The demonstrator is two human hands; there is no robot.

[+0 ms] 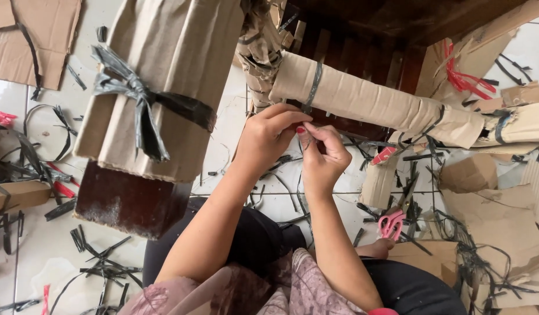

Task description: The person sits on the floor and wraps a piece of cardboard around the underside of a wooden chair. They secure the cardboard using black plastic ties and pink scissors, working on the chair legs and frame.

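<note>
Both hands meet at a dark plastic strap (313, 81) that rings the cardboard-wrapped furniture rail (362, 102) just above the fingertips. The left hand (268, 139) has its fingers curled and closed on the strap's loose tail; the right hand (323, 156) pinches the same tail, though what sits between its fingers is hard to tell. This wrap looks nearly finished: the cardboard is on and banded. To the left, a wrapped leg (164, 87) already carries a knotted tie (138, 96). Pink scissors (392, 223) lie on the floor, below right of the fingers
</note>
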